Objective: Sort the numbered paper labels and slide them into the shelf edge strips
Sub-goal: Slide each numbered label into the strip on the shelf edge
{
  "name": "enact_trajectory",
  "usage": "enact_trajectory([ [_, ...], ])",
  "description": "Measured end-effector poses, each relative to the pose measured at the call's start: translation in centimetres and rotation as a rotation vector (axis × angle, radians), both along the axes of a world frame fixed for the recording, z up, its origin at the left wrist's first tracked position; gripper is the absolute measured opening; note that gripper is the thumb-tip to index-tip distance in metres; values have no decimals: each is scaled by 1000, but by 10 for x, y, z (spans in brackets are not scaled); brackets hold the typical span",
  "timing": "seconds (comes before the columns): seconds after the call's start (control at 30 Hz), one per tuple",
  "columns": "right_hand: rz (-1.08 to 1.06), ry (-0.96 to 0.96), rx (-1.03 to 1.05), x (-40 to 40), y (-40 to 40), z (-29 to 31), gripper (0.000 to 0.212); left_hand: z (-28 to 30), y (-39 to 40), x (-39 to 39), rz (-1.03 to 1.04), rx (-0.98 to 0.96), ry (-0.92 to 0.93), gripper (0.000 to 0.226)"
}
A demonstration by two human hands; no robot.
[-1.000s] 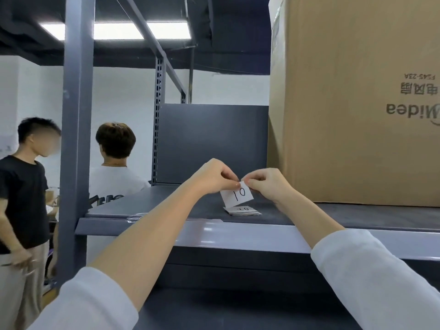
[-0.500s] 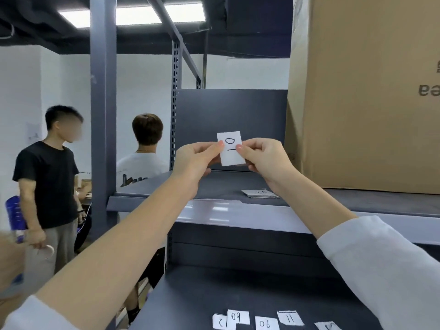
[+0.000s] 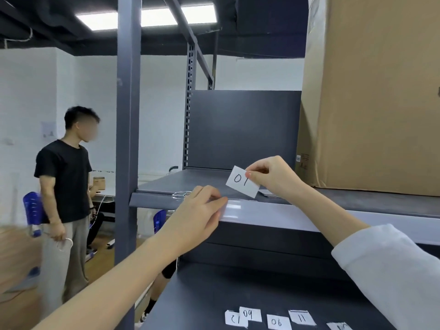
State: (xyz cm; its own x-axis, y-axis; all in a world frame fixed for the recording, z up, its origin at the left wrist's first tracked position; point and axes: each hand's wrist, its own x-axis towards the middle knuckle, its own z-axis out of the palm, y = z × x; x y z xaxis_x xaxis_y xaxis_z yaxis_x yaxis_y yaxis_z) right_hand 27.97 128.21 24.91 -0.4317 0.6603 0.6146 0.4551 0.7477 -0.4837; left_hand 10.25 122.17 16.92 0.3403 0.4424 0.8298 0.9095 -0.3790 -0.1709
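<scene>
Label "01" (image 3: 242, 181), pinched at its right edge by right hand (image 3: 273, 178), hovering tilted just above the clear shelf edge strip (image 3: 273, 214). Left hand (image 3: 197, 210) pressed on the strip's left end, fingertips (image 3: 220, 201) at the top lip, apparently prying it open, grasping nothing. Probably best to level the paper first, then feed the bottom edge into the gap near those fingertips and slide along. Flimsy paper, so easy to buckle if pushed hard. More labels (image 3: 270, 319) waiting on the lower shelf (image 3: 226, 289), well below both hands.
</scene>
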Motion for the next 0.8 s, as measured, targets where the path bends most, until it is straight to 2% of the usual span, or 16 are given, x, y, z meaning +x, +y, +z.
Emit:
enact_trajectory([
  [0.13,-10,-34,-11,-3,1,-2,17,5,1,1,-9,-10,-63,42],
  [0.37,8,-93,-8,-5,3,-1,19,8,-2,8,26,6,-57,39],
  [0.6,37,-105,-19,-4,3,3,15,16,-4,13,6,-45,-188,15],
  [0.8,41,-146,20,-9,0,3,16,17,-5,12,21,-35,-209,14],
])
